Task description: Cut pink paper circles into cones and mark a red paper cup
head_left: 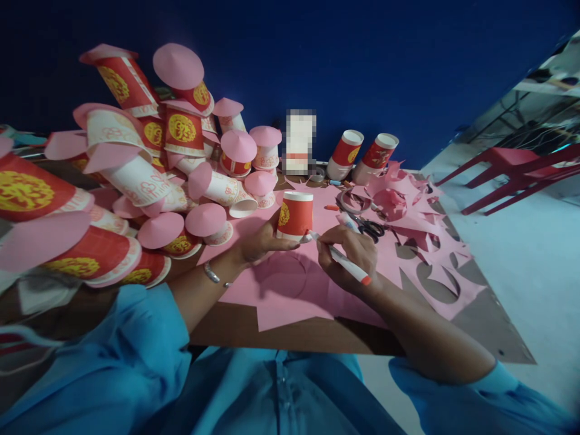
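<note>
My left hand (261,243) is wrapped round the lower part of a red paper cup (296,216) with a yellow emblem and a white rim. In my right hand (351,254) is a white marker (347,264) with a red end. Its tip meets or nearly meets the cup's lower right edge. Under both hands lie sheets of pink paper (240,284), one bearing a faint drawn circle. An orange-red marker cap (331,208) rests on the paper just beyond my right hand.
Many cups with pink paper cone tops (179,65) are heaped at left. Two stacks of cups (345,156) lean against the blue wall. Black-handled scissors (372,229) and pink paper scraps (408,199) lie at right. Red plastic stools (512,166) stand on the floor beyond.
</note>
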Tool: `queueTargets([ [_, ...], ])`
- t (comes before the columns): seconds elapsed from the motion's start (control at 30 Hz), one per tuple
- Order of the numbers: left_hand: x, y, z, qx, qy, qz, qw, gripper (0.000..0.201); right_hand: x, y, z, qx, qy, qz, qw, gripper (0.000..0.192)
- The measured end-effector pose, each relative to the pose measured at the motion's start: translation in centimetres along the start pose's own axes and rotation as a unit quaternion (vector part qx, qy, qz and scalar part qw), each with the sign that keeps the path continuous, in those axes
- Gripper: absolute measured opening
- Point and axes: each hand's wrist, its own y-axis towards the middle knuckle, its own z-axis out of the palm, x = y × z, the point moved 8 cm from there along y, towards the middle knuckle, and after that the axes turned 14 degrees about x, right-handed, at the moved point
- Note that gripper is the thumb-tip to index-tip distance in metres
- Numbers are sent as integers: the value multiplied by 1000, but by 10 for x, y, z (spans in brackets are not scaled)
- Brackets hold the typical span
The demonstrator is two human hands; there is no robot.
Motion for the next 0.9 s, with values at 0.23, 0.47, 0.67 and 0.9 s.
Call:
queueTargets([
  [0.23,2,0,-2,6,12,0,1000,77,1,0,2,5,11,-3,1000,20],
  [0.47,3,-1,-2,2,12,-6,1000,80,2,0,2,3,18,-14,1000,18],
  [0.67,2,0,-2,7,9,-2,1000,76,1,0,1,-1,7,-7,1000,21],
  [0.9,2,-1,-3,10,6,5,1000,73,-1,-2,2,3,-12,5,1000,19],
])
